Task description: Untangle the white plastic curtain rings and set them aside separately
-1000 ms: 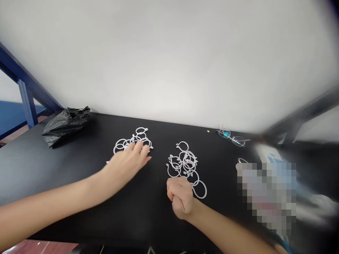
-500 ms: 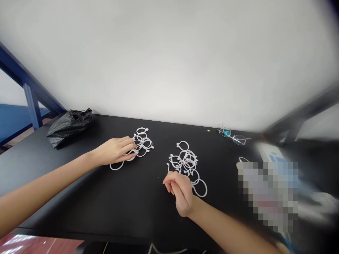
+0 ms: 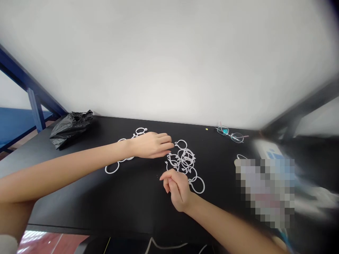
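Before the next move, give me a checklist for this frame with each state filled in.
1. Both in view, left hand and right hand: ok.
2. Left hand clear of the right-side rings: cannot tell; contact is unclear.
3. Right hand's grip empty: cannot tell; its inside is hidden.
4. Left-side rings fully visible: not ok; left hand and forearm cover some.
5. Eyeglasses apart from both hands: ok.

Moved left hand (image 3: 153, 145) rightward over the left pile of white rings (image 3: 129, 158), bringing its fingertips (image 3: 168, 145) close to the right pile of rings (image 3: 186, 158). Loosened right hand (image 3: 177, 190) from a tight fist, extending a finger (image 3: 166, 174) leftward.
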`<state>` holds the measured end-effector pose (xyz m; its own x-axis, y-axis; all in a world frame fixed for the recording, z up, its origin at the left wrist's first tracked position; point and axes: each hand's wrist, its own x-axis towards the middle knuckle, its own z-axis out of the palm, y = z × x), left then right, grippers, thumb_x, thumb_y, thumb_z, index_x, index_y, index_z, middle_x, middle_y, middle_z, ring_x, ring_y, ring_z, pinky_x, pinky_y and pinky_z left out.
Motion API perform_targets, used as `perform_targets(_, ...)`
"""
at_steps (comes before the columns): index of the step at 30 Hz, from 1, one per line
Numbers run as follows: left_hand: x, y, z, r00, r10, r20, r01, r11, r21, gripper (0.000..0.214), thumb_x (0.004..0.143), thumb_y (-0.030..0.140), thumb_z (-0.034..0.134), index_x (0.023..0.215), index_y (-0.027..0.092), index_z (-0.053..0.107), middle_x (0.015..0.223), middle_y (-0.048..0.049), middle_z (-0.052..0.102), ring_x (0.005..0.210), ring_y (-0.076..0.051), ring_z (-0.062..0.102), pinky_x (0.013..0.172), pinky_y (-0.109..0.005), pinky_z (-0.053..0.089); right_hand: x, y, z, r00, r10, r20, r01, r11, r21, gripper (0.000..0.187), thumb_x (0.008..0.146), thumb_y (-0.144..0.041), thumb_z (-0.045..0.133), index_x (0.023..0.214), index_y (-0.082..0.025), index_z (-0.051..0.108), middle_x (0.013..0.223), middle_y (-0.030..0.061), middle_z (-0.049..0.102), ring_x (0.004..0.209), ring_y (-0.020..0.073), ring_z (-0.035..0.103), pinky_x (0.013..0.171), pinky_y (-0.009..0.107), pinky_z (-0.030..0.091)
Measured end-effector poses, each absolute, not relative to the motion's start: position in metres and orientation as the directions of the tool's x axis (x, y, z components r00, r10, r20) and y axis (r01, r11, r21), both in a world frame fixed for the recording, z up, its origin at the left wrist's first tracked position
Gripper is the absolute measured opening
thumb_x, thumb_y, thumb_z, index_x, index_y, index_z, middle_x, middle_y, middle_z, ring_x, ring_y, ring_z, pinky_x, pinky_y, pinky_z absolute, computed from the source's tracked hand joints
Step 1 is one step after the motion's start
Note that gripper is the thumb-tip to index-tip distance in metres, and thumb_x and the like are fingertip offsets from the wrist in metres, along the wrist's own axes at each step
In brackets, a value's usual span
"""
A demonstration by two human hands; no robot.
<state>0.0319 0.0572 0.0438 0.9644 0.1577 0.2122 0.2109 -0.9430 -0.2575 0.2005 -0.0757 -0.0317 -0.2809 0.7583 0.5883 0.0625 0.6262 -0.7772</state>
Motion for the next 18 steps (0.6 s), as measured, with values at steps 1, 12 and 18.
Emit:
perform_targets(1, 0.046, 0.058, 0.042, 0.973, 0.168, 0.156, 0.204, -0.946, -0.253, 0.023, 0.099, 0.02, 0.041, 0.117, 0.014, 0.055, 0.109, -0.0115, 0.064, 0.089, -0.02, 0.061, 0.057, -0.027, 0.044, 0.201, -0.076, -0.031, -0.278, 0.759, 0.589, 0.066, 0.627, -0.776, 0.028, 0.098, -0.015, 0.031, 0.092, -0.018, 0.058, 0.052, -0.0075, 0.041, 0.041, 0.0075, 0.039, 0.046, 0.021, 0.035)
perform_targets(12, 0.092, 0.084, 0.014, 0.959, 0.284, -0.008, 0.28, -0.948, -0.155, 0.018, 0.095, 0.016, 0.048, 0.108, 0.012, 0.06, 0.119, -0.0159, 0.06, 0.094, -0.024, 0.059, 0.066, -0.031, 0.048, 0.203, -0.075, -0.031, -0.274, 0.768, 0.579, 0.09, 0.619, -0.78, 0.025, 0.096, -0.014, 0.035, 0.09, -0.017, 0.059, 0.052, -0.0081, 0.039, 0.039, 0.0063, 0.037, 0.044, 0.02, 0.031)
perform_targets(18, 0.084, 0.085, 0.024, 0.938, 0.344, 0.031, 0.345, -0.937, -0.059, 0.015, 0.096, 0.01, 0.045, 0.1, 0.013, 0.059, 0.103, -0.0107, 0.062, 0.082, -0.019, 0.06, 0.067, -0.027, 0.047, 0.203, -0.076, -0.032, -0.263, 0.791, 0.553, 0.11, 0.594, -0.797, 0.027, 0.098, -0.017, 0.033, 0.09, -0.018, 0.059, 0.051, -0.0081, 0.039, 0.039, 0.0069, 0.038, 0.044, 0.021, 0.032)
